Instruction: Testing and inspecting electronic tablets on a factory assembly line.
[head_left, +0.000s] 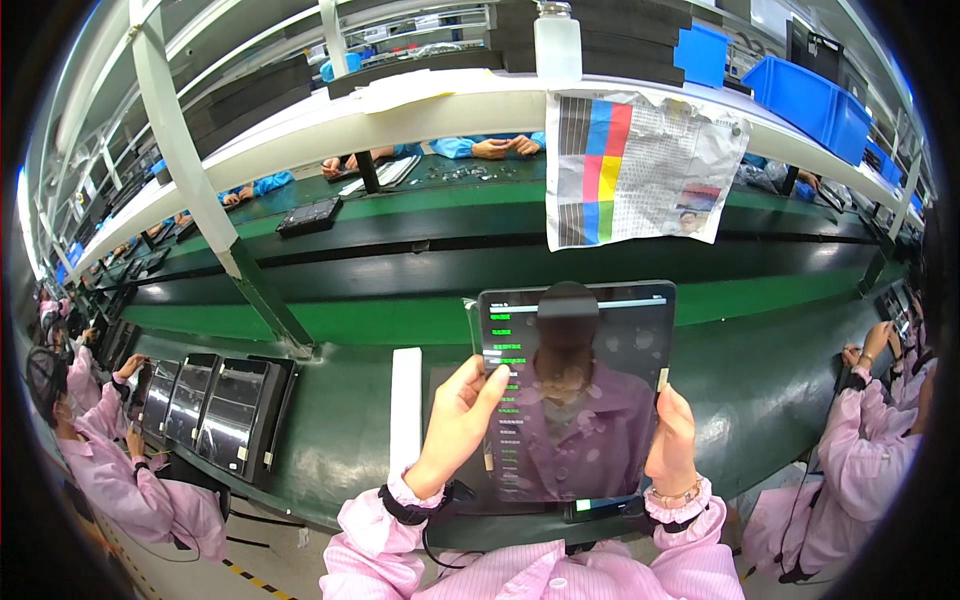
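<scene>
A tablet (600,430) with a dark glossy screen is held up over the green bench, its screen toward me. A column of small green and white text lines runs down the screen's left side, and a reflection covers the rest. My left hand (460,415) grips the left edge, its thumb over the screen beside the list. My right hand (672,440) is closed round the right edge, mostly along the side. Below the tablet's lower edge, a second device (598,508) with a lit green spot shows in part. A long white box (406,405) lies left of my left hand.
Several dark tablets (235,425) lie in a row at the left, near a pink-sleeved person (110,440). Another person (865,450) works at the right. A printed sheet (640,170) hangs from the shelf, below a white bottle (558,45) and blue bins (810,105).
</scene>
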